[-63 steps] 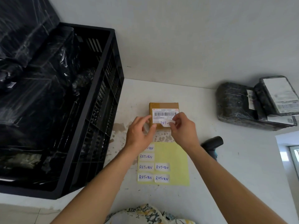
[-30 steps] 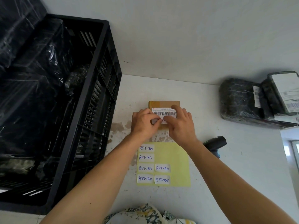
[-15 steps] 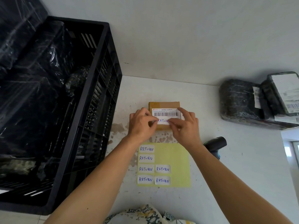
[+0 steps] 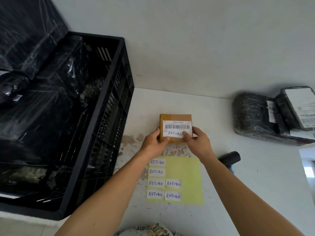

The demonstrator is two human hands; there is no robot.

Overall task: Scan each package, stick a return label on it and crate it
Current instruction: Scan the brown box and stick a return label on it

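Observation:
A small brown cardboard package lies on the white table in the middle of the view. Its white barcode label carries a RETURN label stuck along the lower part. My left hand grips the package's left edge with the thumb on top. My right hand grips its right edge, thumb on the end of the RETURN label. Just below lies a yellow sheet with several more RETURN labels. A black crate holding black-wrapped packages stands at the left.
A black handheld scanner lies right of my right forearm. Two black-wrapped packages with white shipping labels sit at the far right against the wall. The table's front edge runs below the crate.
My hands pressed the RETURN label flat on the package, then slid outward to its left and right edges. The whole label is now uncovered.

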